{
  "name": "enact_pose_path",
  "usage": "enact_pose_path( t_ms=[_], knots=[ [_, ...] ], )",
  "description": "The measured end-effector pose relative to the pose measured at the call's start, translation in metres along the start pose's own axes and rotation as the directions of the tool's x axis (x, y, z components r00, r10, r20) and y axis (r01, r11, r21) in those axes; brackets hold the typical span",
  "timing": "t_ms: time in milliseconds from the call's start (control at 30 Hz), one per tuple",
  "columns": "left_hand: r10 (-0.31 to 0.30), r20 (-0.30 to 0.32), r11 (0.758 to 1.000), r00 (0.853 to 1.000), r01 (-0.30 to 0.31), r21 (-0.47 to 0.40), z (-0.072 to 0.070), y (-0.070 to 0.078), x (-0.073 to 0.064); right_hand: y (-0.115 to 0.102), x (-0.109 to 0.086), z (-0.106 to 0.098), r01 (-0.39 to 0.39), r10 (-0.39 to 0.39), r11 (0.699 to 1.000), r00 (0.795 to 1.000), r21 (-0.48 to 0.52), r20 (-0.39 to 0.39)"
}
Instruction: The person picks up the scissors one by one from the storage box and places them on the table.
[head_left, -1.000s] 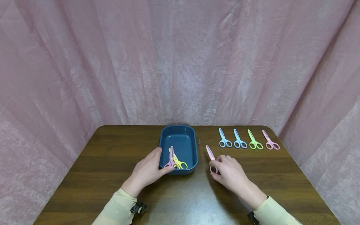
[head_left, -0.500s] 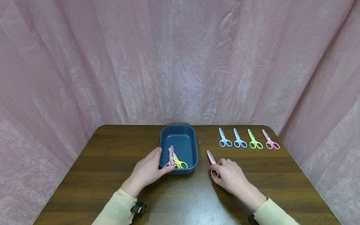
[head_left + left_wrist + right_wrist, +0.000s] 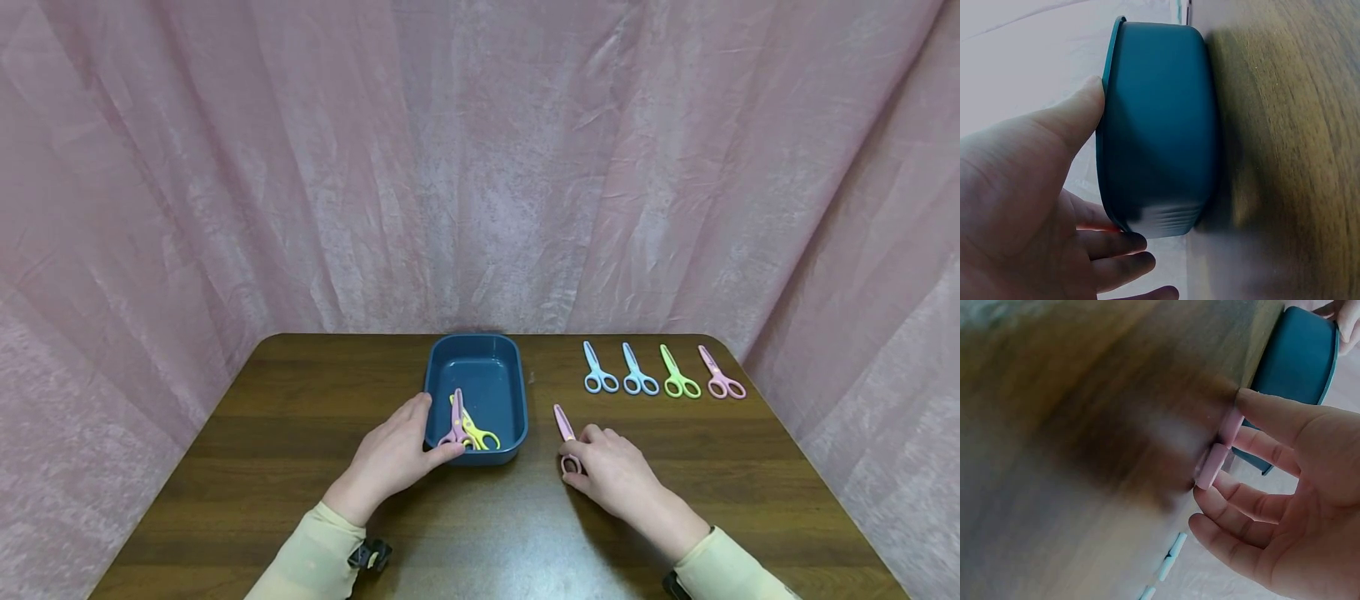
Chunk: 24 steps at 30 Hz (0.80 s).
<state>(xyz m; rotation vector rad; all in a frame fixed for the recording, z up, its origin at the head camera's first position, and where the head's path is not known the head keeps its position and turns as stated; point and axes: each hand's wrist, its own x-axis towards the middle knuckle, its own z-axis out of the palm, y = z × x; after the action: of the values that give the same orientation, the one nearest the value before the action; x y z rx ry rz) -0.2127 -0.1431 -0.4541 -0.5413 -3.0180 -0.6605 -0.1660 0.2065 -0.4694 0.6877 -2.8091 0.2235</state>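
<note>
My left hand [image 3: 392, 454] rests at the near-left corner of a dark blue rectangular bin [image 3: 516, 367]. Its thumb touches the front rim; the other fingers, fairly straight, lie along the left side, as the bin's outer wall [image 3: 1160, 112] shows in the left wrist view. Inside the bin, purple scissors [image 3: 457, 417] lie across yellow scissors [image 3: 487, 440]. To the right of the bin, my right hand [image 3: 611, 468] holds pink scissors [image 3: 562, 421] by the handles, blades pointing away from me. In the right wrist view, thumb and fingers pinch the handle loops [image 3: 1211, 466] close to the table.
Two blue scissors [image 3: 593, 357] [image 3: 632, 358], green scissors [image 3: 670, 362] and another pair of pink scissors [image 3: 709, 362] lie in a row at the back right of the wooden table [image 3: 315, 383]. A pink curtain [image 3: 480, 167] hangs behind the table.
My right hand has drawn the pink scissors a little toward me along the table, mostly in the first half second. The left hand and the bin have stayed put.
</note>
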Motion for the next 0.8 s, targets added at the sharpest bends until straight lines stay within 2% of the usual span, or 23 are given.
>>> enact_pose_path(
  t_ms=[333, 467, 667, 800],
  knots=[
    [-0.007, 0.008, 1.0, 1.0, 0.007, -0.006, 0.001, 0.0, 0.001, -0.008, -0.011, -0.008, 0.018, -0.018, 0.999, 1.0, -0.032, 0.002],
    [-0.004, 0.006, 1.0, 1.0, 0.004, -0.002, 0.001, -0.002, 0.001, -0.011, -0.017, -0.014, 0.019, -0.017, 1.0, 0.997, -0.019, 0.072],
    [0.002, 0.005, 1.0, 1.0, -0.002, -0.003, 0.001, -0.002, 0.001, -0.015, -0.024, -0.021, 0.013, -0.017, 1.0, 0.978, 0.02, 0.207],
    [0.003, 0.003, 1.0, 1.0, -0.003, -0.003, 0.001, -0.002, 0.001, -0.016, -0.027, -0.023, 0.031, -0.033, 0.999, 0.973, 0.011, 0.23]
  ],
)
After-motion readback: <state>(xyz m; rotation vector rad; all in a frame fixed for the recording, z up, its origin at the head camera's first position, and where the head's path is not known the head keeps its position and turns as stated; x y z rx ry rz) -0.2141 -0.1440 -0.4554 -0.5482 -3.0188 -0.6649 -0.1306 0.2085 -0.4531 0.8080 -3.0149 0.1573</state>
